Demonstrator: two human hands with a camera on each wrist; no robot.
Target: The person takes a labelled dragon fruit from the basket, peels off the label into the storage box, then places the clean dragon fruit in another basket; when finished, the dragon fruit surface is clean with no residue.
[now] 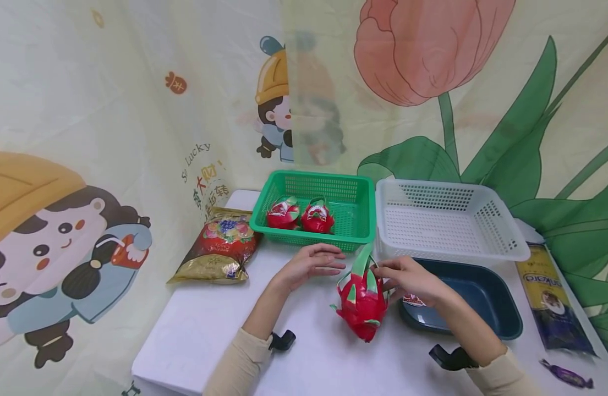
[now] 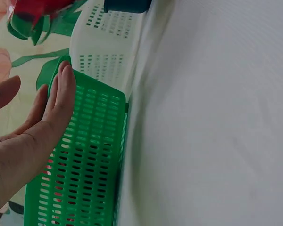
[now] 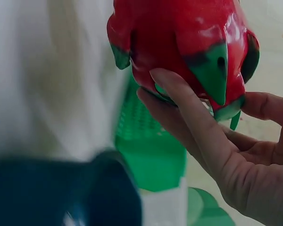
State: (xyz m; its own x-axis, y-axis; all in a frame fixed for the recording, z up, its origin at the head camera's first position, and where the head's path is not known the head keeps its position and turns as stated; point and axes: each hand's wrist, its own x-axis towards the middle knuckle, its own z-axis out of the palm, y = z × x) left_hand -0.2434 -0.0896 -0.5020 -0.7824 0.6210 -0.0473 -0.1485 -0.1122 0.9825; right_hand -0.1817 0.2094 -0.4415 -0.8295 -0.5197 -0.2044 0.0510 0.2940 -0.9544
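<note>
Right hand (image 1: pixel 415 279): pinches a dragon fruit (image 1: pixel 364 308)
Left hand (image 1: pixel 310 267): fingers loosely extended, near the green plastic basket (image 1: pixel 311 237)

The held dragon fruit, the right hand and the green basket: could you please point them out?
Held dragon fruit (image 1: pixel 361 303), head view, red body.
Right hand (image 1: pixel 414 279), head view, back of hand.
Green basket (image 1: pixel 350 217), head view, bare floor.

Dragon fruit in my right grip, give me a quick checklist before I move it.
1. Right grip on held dragon fruit: ok, it holds it near the leafy end.
2. Left grip free: ok, holding nothing.
3. Space in green basket: ok, bare floor beside two smaller-looking fruits.
4. Leaf tip clear of basket rim: cannot tell, they overlap in head view.
5. Blue tray clear: cannot tell, partly hidden.
</note>
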